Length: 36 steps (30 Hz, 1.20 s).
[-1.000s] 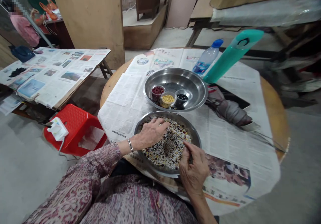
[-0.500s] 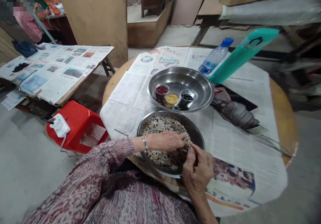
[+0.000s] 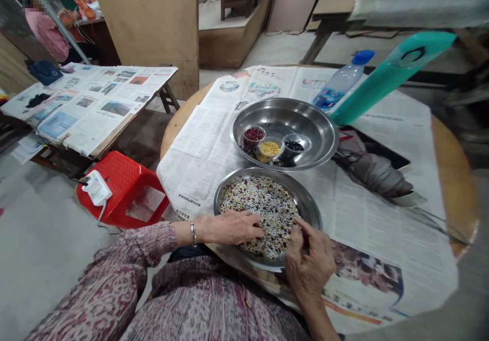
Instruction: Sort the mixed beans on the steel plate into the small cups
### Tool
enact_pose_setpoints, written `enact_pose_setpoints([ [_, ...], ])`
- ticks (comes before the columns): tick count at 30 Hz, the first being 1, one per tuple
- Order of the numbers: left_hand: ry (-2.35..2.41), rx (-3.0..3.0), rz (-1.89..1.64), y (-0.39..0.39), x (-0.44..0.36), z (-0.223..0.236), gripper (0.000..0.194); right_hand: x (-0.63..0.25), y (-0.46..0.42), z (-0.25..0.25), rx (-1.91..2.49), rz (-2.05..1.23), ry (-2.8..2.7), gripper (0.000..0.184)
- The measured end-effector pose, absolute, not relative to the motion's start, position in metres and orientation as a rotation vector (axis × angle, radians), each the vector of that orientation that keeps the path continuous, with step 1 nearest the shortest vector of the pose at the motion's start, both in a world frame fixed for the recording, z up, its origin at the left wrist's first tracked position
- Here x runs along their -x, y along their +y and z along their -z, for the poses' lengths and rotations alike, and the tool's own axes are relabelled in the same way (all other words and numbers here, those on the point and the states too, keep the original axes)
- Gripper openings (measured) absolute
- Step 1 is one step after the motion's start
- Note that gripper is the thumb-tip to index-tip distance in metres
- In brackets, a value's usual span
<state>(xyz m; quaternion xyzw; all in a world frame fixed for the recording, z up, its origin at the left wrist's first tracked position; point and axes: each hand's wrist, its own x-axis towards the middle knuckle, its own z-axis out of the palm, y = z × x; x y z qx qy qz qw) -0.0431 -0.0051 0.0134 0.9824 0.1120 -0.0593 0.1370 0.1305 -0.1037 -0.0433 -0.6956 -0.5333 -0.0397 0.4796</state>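
A steel bowl (image 3: 311, 206) near me holds white grains (image 3: 263, 191) mixed with dark red, yellow and black beans. My left hand (image 3: 235, 227) rests over the near left part of the mixture, its fingers a little apart and the tips touching the grains. At the bowl's right rim, my right hand (image 3: 311, 257) is closed, with thumb and index finger close together and the other fingers curled. Anything inside it is hidden. Behind stands a wider steel basin (image 3: 324, 127) with a cup of red beans (image 3: 253, 135), a cup of yellow beans (image 3: 269, 149) and a cup of black beans (image 3: 294, 146).
Newspaper (image 3: 191, 147) covers the round table. A plastic bottle (image 3: 340, 84), a tall green container (image 3: 393, 79) and a grey cloth bundle (image 3: 376, 170) lie right of the basin. Left are a red stool (image 3: 122, 178) with a power strip (image 3: 97, 188) and a second table (image 3: 126, 89); a person sits beyond.
My left hand has drawn back leftward, away from my right hand, and the grains look more evenly spread. My right hand stays by the right rim. The view has shifted slightly.
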Motion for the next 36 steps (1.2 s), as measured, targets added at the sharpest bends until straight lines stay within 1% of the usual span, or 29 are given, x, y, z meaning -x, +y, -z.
enact_pose_setpoints([
  [3, 0.388, -2.974, -0.006, 0.007, 0.02, -0.003, 0.022, -0.131, -0.104, 0.045, 1.708, 0.109, -1.312, 0.025],
  [7, 0.794, -2.936, -0.163, 0.03, 0.009, 0.002, 0.027, -0.131, -0.104, 0.044, 1.68, 0.118, -1.323, 0.023],
  [8, 0.879, -2.898, -0.192, 0.034, 0.009, 0.003, 0.033, -0.131, -0.104, 0.044, 1.676, 0.116, -1.323, 0.022],
  [11, 1.002, -2.802, -0.218, 0.037, 0.012, 0.004, 0.064, -0.13, -0.103, 0.042, 1.664, 0.117, -1.329, 0.022],
  [13, 1.023, -2.757, -0.189, 0.036, 0.009, 0.007, 0.075, -0.13, -0.103, 0.042, 1.648, 0.126, -1.344, 0.021],
  [14, 1.039, -2.73, -0.183, 0.036, 0.005, 0.009, 0.076, -0.13, -0.103, 0.042, 1.639, 0.128, -1.35, 0.021],
  [16, 1.073, -2.672, -0.196, 0.037, -0.007, 0.011, 0.068, -0.13, -0.103, 0.042, 1.628, 0.125, -1.354, 0.021],
  [19, 1.026, -2.616, -0.184, 0.043, -0.028, 0.012, 0.04, -0.13, -0.104, 0.042, 1.634, 0.116, -1.35, 0.02],
  [21, 0.885, -2.597, -0.123, 0.046, -0.036, 0.009, 0.027, -0.13, -0.104, 0.041, 1.642, 0.126, -1.352, 0.02],
  [26, 0.471, -2.615, -0.011, 0.038, -0.015, -0.005, 0.022, -0.131, -0.104, 0.042, 1.648, 0.131, -1.348, 0.021],
  [29, 0.451, -2.717, 0.121, 0.02, 0.016, -0.018, 0.014, -0.131, -0.104, 0.042, 1.637, 0.134, -1.352, 0.021],
  [33, 0.399, -2.768, 0.143, -0.004, 0.05, -0.036, 0.017, -0.131, -0.103, 0.041, 1.625, 0.122, -1.367, 0.021],
  [36, 0.449, -2.745, 0.26, -0.012, 0.057, -0.039, 0.015, -0.131, -0.103, 0.041, 1.627, 0.119, -1.38, 0.021],
])
